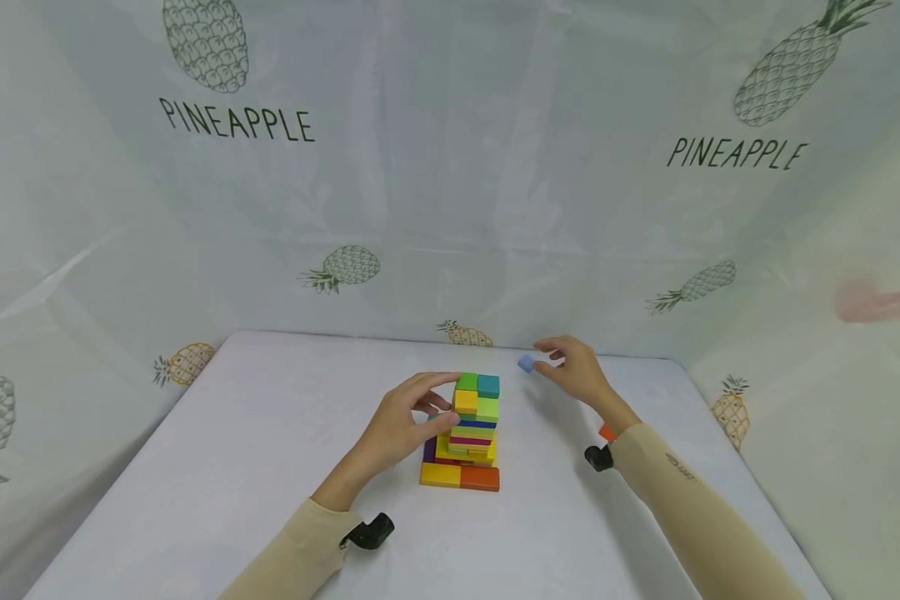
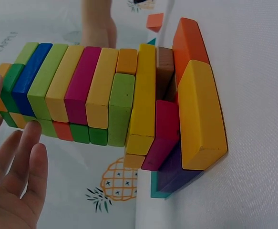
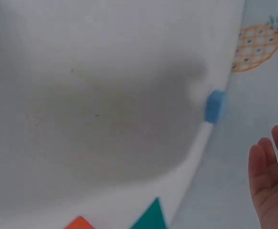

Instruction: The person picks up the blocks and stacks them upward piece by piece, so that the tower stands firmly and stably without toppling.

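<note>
A tower of coloured wooden blocks stands on the table, layered yellow, pink, blue and green. My left hand is cupped at its upper left side, fingers spread. Its thumb reaches the front of the tower and its index finger lies by the green top block. In the left wrist view, loosely bent fingers lie close against the tower's side; contact is hard to judge. A small blue block lies near the table's back edge. Beside it hovers my right hand, thumb and fingers apart; the right wrist view shows a gap.
An orange block shows partly behind the right wrist. A teal triangular block lies near it in the right wrist view. A pineapple-printed cloth hangs around the white table.
</note>
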### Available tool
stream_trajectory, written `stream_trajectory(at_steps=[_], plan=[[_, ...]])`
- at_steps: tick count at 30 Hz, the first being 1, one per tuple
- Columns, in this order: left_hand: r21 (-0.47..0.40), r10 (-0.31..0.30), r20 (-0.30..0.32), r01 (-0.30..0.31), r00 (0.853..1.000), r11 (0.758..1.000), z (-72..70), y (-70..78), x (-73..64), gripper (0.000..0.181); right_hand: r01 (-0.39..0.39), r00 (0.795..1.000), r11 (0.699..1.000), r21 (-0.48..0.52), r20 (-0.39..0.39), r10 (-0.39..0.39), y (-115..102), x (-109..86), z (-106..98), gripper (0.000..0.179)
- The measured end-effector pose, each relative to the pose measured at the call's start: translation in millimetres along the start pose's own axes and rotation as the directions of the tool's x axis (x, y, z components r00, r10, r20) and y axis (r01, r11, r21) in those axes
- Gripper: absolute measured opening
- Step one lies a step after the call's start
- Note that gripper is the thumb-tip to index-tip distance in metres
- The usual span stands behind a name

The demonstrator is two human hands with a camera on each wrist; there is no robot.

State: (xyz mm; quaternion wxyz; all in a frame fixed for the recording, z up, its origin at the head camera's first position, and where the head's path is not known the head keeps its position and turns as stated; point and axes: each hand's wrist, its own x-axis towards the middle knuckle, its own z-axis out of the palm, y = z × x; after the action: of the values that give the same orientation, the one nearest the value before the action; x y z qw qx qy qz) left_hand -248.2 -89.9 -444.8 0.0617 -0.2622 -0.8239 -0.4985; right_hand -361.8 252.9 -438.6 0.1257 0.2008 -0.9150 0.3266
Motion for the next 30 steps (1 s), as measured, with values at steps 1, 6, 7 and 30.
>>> stream_trajectory(at_steps=[1, 6, 7, 30], plan=[[0.0, 0.0, -0.001, 0.0, 1.0, 1.0, 0.0, 0.1, 0.2, 0.057, -0.016, 1.0, 1.0, 0.005, 0.011, 0.016, 6, 2.1, 2, 0.039], [-0.001, -0.009, -0.003, 0.009, 1.0, 1.0, -0.1, 0.2, 0.6, 0.056, -0.134, 0.988, 0.99, 0.032, 0.086, 0.131, 31, 12.2, 16, 0.044], [-0.003, -0.011, -0.002, 0.011, 1.0, 1.0, -0.1, 0.1, 0.5, 0.056, -0.157, 0.983, 0.987, 0.036, 0.1, 0.153, 34, 13.9, 19, 0.045], [-0.002, -0.029, -0.011, 0.029, 1.0, 1.0, 0.2, 1.2, 0.2, 0.057, -0.287, 0.939, 0.954, -0.082, 0.172, 0.297, 41, 26.0, 44, 0.038]])
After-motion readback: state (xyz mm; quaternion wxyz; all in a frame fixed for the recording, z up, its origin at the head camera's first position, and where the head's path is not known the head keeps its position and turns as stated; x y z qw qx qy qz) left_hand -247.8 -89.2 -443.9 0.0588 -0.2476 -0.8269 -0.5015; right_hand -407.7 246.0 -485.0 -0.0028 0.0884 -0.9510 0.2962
